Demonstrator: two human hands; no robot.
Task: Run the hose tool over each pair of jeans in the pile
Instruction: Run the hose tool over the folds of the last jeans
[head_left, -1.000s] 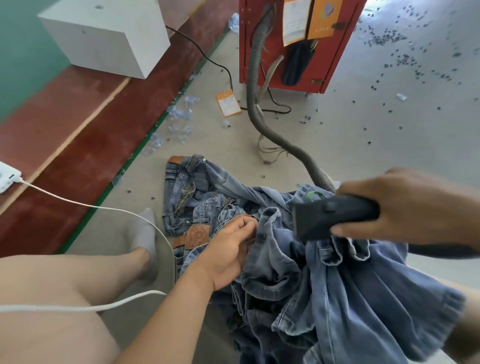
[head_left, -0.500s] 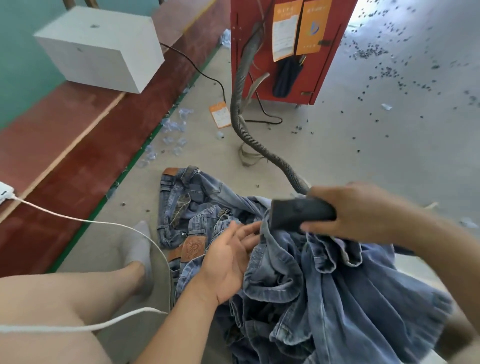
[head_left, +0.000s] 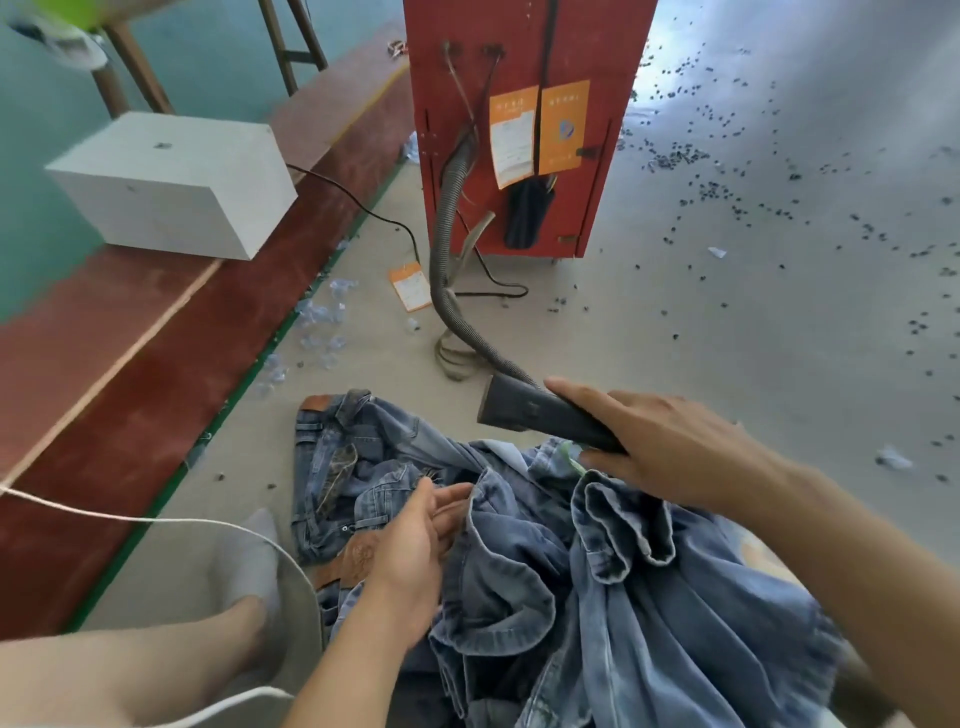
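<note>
A heap of blue jeans (head_left: 597, 613) lies on the floor in front of me, with another pair (head_left: 353, 467) spread flat to its left. My right hand (head_left: 660, 447) grips the black nozzle (head_left: 530, 413) of the hose tool, held just above the far edge of the heap, its mouth pointing left. The grey ribbed hose (head_left: 452, 249) runs from the nozzle back to the red machine (head_left: 519, 124). My left hand (head_left: 415, 545) lies on the denim at the heap's left side, fingers loosely extended beside a fold.
A white box (head_left: 171, 182) sits on the red floor strip at left. A white cable (head_left: 156, 519) crosses my leg and socked foot (head_left: 249, 556). Orange tags, plastic scraps and small dark bits litter the grey floor.
My right hand lifted the nozzle up and away from the fold to the heap's far edge. My left hand loosened from the denim and its fingers spread. The view tilted upward.
</note>
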